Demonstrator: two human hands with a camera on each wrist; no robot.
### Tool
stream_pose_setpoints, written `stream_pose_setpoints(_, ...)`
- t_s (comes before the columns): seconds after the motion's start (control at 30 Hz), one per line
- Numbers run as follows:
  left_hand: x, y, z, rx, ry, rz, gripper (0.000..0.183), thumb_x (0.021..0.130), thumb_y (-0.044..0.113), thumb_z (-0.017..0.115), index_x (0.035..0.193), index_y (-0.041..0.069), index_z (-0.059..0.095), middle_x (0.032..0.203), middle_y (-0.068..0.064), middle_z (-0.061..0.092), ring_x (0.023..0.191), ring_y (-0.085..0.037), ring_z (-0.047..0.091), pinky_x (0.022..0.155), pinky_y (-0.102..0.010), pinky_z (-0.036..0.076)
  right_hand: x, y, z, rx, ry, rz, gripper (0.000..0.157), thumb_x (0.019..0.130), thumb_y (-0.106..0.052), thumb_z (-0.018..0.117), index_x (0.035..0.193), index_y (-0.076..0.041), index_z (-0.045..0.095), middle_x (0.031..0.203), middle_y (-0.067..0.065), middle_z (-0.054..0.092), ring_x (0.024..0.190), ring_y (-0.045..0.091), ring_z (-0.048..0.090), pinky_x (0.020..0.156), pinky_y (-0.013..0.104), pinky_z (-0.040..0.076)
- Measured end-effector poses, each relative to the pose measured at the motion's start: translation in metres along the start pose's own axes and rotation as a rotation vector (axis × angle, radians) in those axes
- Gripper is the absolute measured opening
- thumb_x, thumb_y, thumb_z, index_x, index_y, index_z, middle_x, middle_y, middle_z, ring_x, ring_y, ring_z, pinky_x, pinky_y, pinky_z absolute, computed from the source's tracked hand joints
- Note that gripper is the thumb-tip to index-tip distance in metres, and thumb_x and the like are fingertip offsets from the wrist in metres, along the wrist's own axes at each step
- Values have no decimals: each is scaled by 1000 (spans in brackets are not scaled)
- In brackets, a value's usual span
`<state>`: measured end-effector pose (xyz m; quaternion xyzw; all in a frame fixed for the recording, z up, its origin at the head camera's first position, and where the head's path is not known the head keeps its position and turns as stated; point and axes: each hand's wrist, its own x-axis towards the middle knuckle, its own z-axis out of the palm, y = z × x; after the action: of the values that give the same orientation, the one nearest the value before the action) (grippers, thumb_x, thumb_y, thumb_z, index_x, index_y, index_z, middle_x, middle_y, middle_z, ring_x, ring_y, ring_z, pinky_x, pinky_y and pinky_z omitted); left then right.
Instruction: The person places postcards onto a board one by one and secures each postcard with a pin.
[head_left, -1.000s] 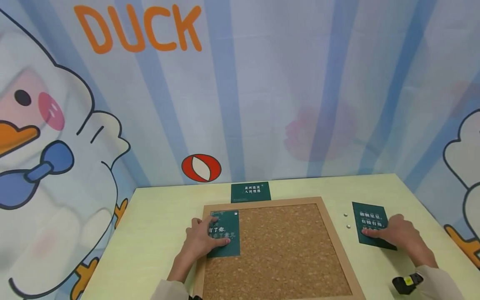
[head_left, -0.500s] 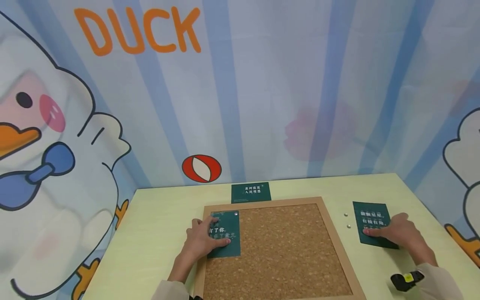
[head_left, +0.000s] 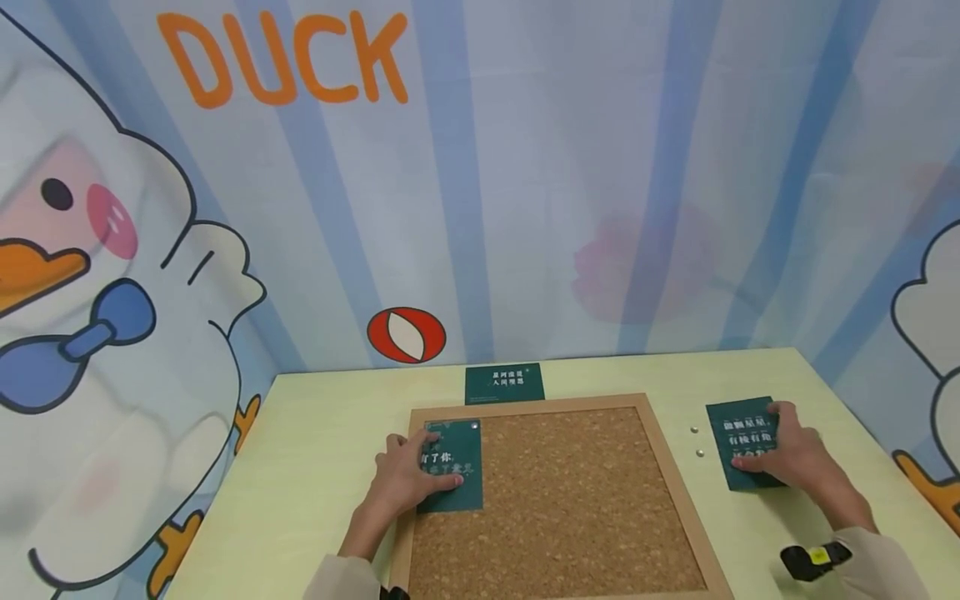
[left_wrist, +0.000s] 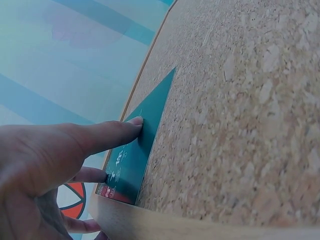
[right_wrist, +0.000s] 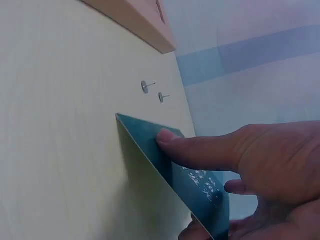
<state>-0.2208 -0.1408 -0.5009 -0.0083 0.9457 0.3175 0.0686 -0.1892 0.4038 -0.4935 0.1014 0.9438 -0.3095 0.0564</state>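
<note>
From my head camera I see the left hand (head_left: 401,477) at the lower centre-left of the frame, fingers spread apart, thumb and a fingertip resting on the left card (head_left: 463,458). That card lies in the upper left corner of the corkboard (head_left: 577,500), with a shiny dot at its upper right corner, too small for me to identify. At right in the frame, my right hand (head_left: 806,458) pinches the right card (head_left: 746,442), thumb on its printed face and other fingers behind it. The right wrist view shows me this card tilted above the table (head_left: 315,467), a shadow under it; I can't tell whether its far edge touches. Two pins (right_wrist: 145,87) lie between it and the board, points up at a slant. A third card (head_left: 505,383) sits just beyond the board's top edge, before the striped backdrop (head_left: 555,167).
</note>
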Motion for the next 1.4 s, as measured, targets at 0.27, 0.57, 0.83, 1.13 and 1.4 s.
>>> stream_pose_setpoints(0.27,0,0,0,-1,-5,-1,85,75,46,94,145,16,57,133,-27,42,117,-47,43,90,-66,50,-6,-18,-11,95,-34,-8,125,87,-43,84,153,15,-4,132,55,29,113,66,44,88,70,42)
stream_pose_setpoints(0.57,1,-1,-1,-5,-8,11,85,74,46,94,145,16,58,134,-28,41,117,-48,43,90,-67,49,-19,-62,0,123,-20,-50,123,87,-43,85,155,11,-3,127,50,40,105,56,55,82,62,47)
stream_pose_setpoints(0.83,1,-1,0,-6,-2,17,84,75,44,94,145,15,58,135,-28,41,116,-48,44,89,-67,49,-32,-98,26,92,-40,-132,121,84,-39,89,156,8,3,127,46,47,101,49,60,78,54,51)
stream_pose_setpoints(1.13,-1,0,1,0,0,9,85,75,45,94,146,15,57,136,-28,41,116,-46,43,90,-66,50,-55,-113,63,85,-94,-186,116,82,-40,90,153,8,12,118,37,58,101,42,64,82,54,51)
stream_pose_setpoints(1.4,-1,2,-1,-4,-2,6,84,76,44,94,145,15,57,135,-29,41,116,-47,43,89,-67,50,-76,-120,85,59,-115,-176,115,79,-40,92,150,11,17,126,39,56,113,47,61,93,61,49)
